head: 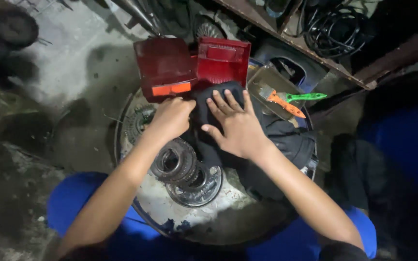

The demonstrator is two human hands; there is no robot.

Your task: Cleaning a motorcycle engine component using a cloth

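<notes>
Curling closed, the left hand [171, 117] pinches the dark cloth's [218, 116] edge beneath the red rectangular plastic lamp lens [164, 67], likely steadying it, while the right hand [235, 126] lies open, fingers spread, pressing that cloth flat atop the round drum [160, 212].

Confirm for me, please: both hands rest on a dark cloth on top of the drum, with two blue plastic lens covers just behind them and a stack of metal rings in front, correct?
Not quite. In the head view the two plastic lens covers are red, not blue. The rest holds: the left hand and right hand rest on the dark cloth on the drum, with the metal rings in front.
</notes>
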